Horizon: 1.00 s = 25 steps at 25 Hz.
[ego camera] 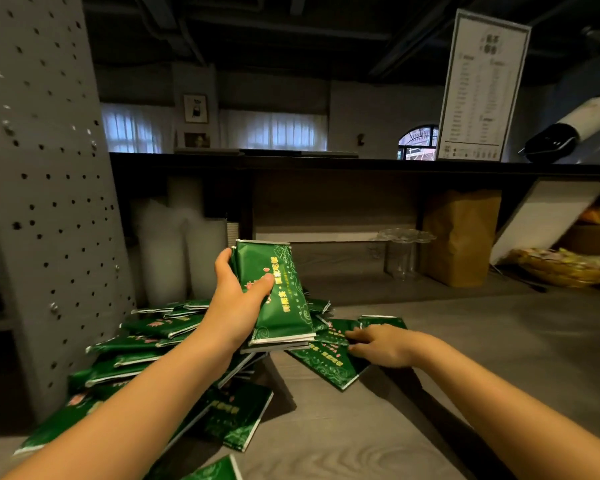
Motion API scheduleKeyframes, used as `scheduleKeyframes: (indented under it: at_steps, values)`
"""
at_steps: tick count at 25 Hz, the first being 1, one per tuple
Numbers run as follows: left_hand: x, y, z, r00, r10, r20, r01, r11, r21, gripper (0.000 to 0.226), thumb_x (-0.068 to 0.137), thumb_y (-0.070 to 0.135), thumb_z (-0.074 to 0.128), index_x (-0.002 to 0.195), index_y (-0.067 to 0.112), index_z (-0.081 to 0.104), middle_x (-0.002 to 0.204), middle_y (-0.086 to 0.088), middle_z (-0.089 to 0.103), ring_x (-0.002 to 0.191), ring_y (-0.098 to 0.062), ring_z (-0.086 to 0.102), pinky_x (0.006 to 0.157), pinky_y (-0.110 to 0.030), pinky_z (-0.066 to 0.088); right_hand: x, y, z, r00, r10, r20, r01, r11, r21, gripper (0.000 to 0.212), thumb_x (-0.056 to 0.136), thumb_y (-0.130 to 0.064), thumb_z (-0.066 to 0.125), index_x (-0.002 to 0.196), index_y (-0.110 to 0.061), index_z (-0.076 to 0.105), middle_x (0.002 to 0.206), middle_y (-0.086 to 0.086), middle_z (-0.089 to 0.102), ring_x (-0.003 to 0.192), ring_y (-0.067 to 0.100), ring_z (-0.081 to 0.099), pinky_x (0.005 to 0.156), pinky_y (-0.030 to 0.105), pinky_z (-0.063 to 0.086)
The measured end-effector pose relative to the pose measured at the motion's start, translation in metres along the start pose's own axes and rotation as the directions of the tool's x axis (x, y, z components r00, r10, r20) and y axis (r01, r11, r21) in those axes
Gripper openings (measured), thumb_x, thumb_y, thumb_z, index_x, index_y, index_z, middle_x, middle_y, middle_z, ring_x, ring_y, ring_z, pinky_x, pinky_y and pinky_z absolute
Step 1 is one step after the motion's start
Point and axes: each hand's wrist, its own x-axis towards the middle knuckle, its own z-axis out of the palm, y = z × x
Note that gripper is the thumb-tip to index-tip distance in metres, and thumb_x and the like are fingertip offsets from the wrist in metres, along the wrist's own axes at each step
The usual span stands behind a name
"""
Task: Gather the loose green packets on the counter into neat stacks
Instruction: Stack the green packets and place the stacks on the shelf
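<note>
My left hand [240,299] grips a stack of green packets [280,299] lifted above the counter, thumb across the top packet's printed face. My right hand [381,342] lies low on the counter with its fingers curled onto a loose green packet [329,367] at the right edge of the pile. Several more loose green packets [146,337] are heaped in disorder to the left, under and around my left forearm. Another packet [238,419] lies nearer to me, and one more packet [215,471] shows at the bottom edge.
The grey wood-grain counter [447,341] extends right. A grey pegboard panel [45,188] stands at the left. Stacked clear cups [174,251], a brown paper bag [461,237] and clear plastic lids [402,251] stand behind. A menu card [478,88] sits on the upper shelf.
</note>
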Motion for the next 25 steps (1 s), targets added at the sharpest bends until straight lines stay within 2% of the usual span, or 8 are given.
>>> scheduleKeyframes:
  at_steps: [3, 5, 9, 11, 14, 17, 22, 25]
  values:
    - [-0.011, -0.005, -0.009, 0.999, 0.035, -0.033, -0.035, 0.999, -0.002, 0.068, 0.094, 0.017, 0.053, 0.147, 0.027, 0.012, 0.121, -0.002, 0.053, 0.087, -0.008, 0.058, 0.067, -0.024, 0.047, -0.018, -0.008, -0.004, 0.995, -0.093, 0.034, 0.094, 0.995, -0.013, 0.043, 0.099, -0.023, 0.039, 0.143, -0.026, 0.040, 0.146, 0.002, 0.043, 0.129, 0.021, 0.043, 0.107, 0.035, 0.035]
    - [-0.015, -0.010, -0.013, 0.998, 0.050, -0.040, -0.051, 0.999, -0.016, 0.068, 0.094, 0.015, 0.053, 0.147, 0.027, 0.012, 0.124, -0.003, 0.051, 0.089, -0.008, 0.058, 0.065, -0.021, 0.045, -0.020, -0.007, -0.009, 0.992, -0.092, -0.084, 0.096, 0.994, 0.042, 0.042, 0.095, -0.008, 0.042, 0.135, -0.020, 0.051, 0.136, 0.005, 0.053, 0.120, 0.021, 0.052, 0.101, 0.034, 0.043]
    - [-0.020, -0.023, -0.018, 0.996, 0.061, -0.062, -0.064, 0.997, -0.049, 0.064, 0.094, 0.013, 0.052, 0.146, 0.026, 0.016, 0.126, -0.003, 0.051, 0.095, -0.011, 0.058, 0.069, -0.022, 0.046, -0.004, 0.011, -0.015, 0.909, 0.184, -0.374, -0.169, 0.983, 0.074, 0.037, 0.087, -0.001, 0.048, 0.120, -0.014, 0.059, 0.120, 0.011, 0.061, 0.106, 0.027, 0.060, 0.088, 0.038, 0.052]
    - [-0.021, -0.028, -0.021, 0.996, 0.062, -0.059, -0.066, 0.996, -0.053, 0.064, 0.094, 0.012, 0.052, 0.146, 0.027, 0.018, 0.125, -0.002, 0.052, 0.095, -0.010, 0.058, 0.068, -0.019, 0.046, -0.001, 0.020, -0.015, 0.898, 0.301, -0.321, -0.305, 0.952, 0.038, 0.029, 0.088, -0.015, 0.056, 0.117, -0.011, 0.057, 0.116, 0.012, 0.061, 0.105, 0.028, 0.059, 0.087, 0.038, 0.051]
    - [-0.024, -0.031, -0.023, 0.997, 0.062, -0.047, -0.064, 0.996, -0.057, 0.062, 0.094, 0.014, 0.053, 0.144, 0.029, 0.020, 0.116, 0.004, 0.055, 0.091, -0.004, 0.058, 0.066, -0.019, 0.045, -0.005, 0.027, -0.019, 0.912, 0.370, -0.179, -0.366, 0.929, 0.055, 0.051, 0.085, -0.034, 0.067, 0.125, -0.008, 0.050, 0.126, 0.011, 0.055, 0.112, 0.025, 0.054, 0.087, 0.032, 0.046]
    - [-0.024, -0.034, -0.025, 0.997, 0.060, -0.040, -0.062, 0.996, -0.069, 0.060, 0.094, 0.014, 0.052, 0.143, 0.030, 0.021, 0.105, 0.013, 0.055, 0.089, -0.001, 0.058, 0.065, -0.017, 0.045, -0.007, 0.027, -0.024, 0.920, 0.377, -0.108, -0.353, 0.917, 0.186, 0.066, 0.081, -0.029, 0.072, 0.134, -0.005, 0.040, 0.136, 0.012, 0.047, 0.120, 0.027, 0.049, 0.095, 0.033, 0.045]
    - [-0.026, -0.037, -0.027, 0.996, 0.068, -0.055, -0.071, 0.997, -0.042, 0.062, 0.094, 0.015, 0.053, 0.143, 0.032, 0.019, 0.111, 0.011, 0.054, 0.091, -0.004, 0.058, 0.069, -0.021, 0.046, 0.004, 0.031, -0.013, 0.898, 0.399, -0.185, -0.295, 0.859, 0.419, 0.059, 0.075, -0.013, 0.077, 0.125, -0.006, 0.048, 0.122, 0.015, 0.057, 0.110, 0.029, 0.057, 0.095, 0.040, 0.049]
    - [-0.023, -0.038, -0.029, 0.994, 0.087, -0.068, -0.089, 0.996, -0.027, 0.063, 0.094, 0.014, 0.053, 0.144, 0.030, 0.019, 0.112, 0.011, 0.054, 0.092, -0.003, 0.058, 0.069, -0.020, 0.046, 0.002, 0.033, -0.008, 0.889, 0.383, -0.251, -0.204, 0.823, 0.530, 0.046, 0.080, -0.007, 0.070, 0.122, -0.008, 0.051, 0.120, 0.015, 0.059, 0.105, 0.027, 0.060, 0.089, 0.035, 0.051]
